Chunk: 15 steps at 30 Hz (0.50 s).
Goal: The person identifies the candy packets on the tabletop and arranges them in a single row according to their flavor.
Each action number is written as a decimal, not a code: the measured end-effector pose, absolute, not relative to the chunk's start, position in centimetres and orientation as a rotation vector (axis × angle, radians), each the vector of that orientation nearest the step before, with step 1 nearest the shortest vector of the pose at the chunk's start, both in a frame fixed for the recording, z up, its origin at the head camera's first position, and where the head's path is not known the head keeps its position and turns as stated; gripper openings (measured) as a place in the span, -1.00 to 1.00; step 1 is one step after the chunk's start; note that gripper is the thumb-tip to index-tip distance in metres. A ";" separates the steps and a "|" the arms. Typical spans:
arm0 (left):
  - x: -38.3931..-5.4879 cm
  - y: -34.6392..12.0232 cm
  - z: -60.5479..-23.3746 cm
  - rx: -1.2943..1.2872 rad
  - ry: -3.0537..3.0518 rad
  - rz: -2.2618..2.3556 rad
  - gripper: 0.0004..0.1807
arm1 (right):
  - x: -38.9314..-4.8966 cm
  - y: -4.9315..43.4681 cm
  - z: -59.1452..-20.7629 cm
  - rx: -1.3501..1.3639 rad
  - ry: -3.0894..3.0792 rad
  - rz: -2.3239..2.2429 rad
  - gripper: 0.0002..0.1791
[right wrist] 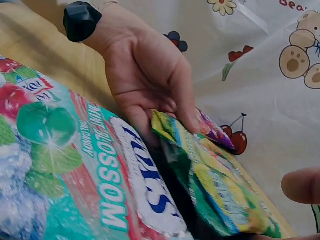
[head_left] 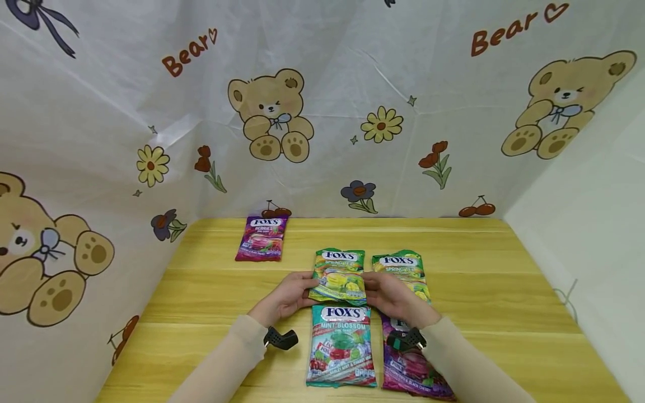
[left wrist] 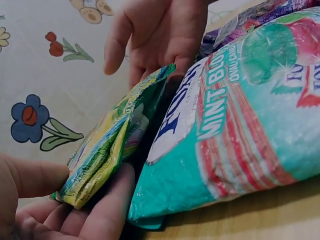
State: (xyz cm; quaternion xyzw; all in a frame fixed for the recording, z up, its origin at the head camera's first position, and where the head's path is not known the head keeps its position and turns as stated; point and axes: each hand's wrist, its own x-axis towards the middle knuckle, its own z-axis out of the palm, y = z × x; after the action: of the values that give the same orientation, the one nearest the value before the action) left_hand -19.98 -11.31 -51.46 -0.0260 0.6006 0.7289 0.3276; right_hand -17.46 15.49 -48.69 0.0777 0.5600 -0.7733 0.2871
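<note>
A green and yellow Fox's Spring Tea candy bag (head_left: 337, 277) is between the two hands near the middle of the table. My left hand (head_left: 289, 294) pinches its left edge, thumb on top and fingers (left wrist: 107, 210) beneath. My right hand (head_left: 398, 296) is at the bag's right edge; its thumb (right wrist: 302, 185) stands apart from the bag in the right wrist view, and its fingers are partly hidden. Just in front lies a teal Fox's Mint Blossom candy bag (head_left: 341, 347). A second Spring Tea candy bag (head_left: 400, 263) lies partly behind the right hand.
A purple Fox's candy bag (head_left: 413, 378) lies at front right, partly covered by the right forearm. Another purple bag, Fox's Berries (head_left: 262, 240), lies at the back left. A bear-print cloth (head_left: 322, 184) hangs behind the wooden table (head_left: 478, 280).
</note>
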 end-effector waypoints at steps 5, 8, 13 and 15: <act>-19.9 -11.0 -51.5 -0.072 1.524 1.934 -0.45 | -17.4 14.9 -49.3 0.138 1.513 -2.032 -0.54; -20.0 -11.0 -51.7 -0.087 1.501 1.961 -0.43 | -17.5 14.5 -49.5 0.145 1.515 -2.054 -0.38; -20.2 -11.0 -52.0 -0.094 1.479 1.995 -0.41 | -17.6 13.8 -49.8 0.228 1.503 -2.124 -0.24; -20.2 -11.0 -52.1 -0.085 1.475 2.005 -0.40 | -17.6 13.7 -49.8 0.239 1.518 -2.131 -0.22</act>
State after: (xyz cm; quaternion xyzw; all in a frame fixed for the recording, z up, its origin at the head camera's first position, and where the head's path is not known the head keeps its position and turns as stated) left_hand -20.19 -11.02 -52.13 -0.0323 0.5613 0.7626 0.3199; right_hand -17.65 13.68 -49.80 0.0881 0.5588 -0.7843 0.2545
